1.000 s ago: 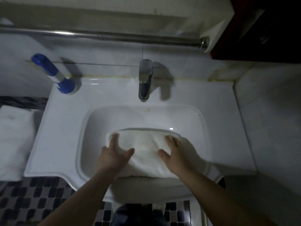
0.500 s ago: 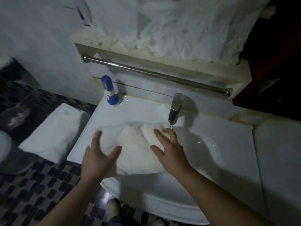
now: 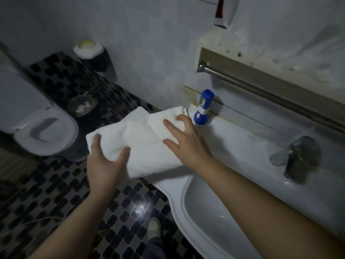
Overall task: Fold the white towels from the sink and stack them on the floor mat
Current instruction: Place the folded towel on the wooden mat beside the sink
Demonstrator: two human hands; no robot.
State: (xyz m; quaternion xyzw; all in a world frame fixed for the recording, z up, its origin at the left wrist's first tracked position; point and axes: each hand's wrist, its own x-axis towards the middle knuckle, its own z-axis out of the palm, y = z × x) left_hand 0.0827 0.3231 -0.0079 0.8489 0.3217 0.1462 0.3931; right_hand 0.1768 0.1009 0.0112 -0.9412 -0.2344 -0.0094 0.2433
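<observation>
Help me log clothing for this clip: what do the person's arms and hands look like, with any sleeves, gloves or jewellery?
Both arms are bare: the left forearm and right forearm show no sleeve up to the picture's edge. The left hand and right hand wear no gloves. No watch, bracelet or ring shows, though the light is dim.

Both bare forearms reach forward and leftward. The left hand (image 3: 104,165) grips the near edge of the folded towel (image 3: 141,146), thumb on top. The right hand (image 3: 186,143) lies spread over it, fingers (image 3: 183,119) curled at the far edge.
</observation>
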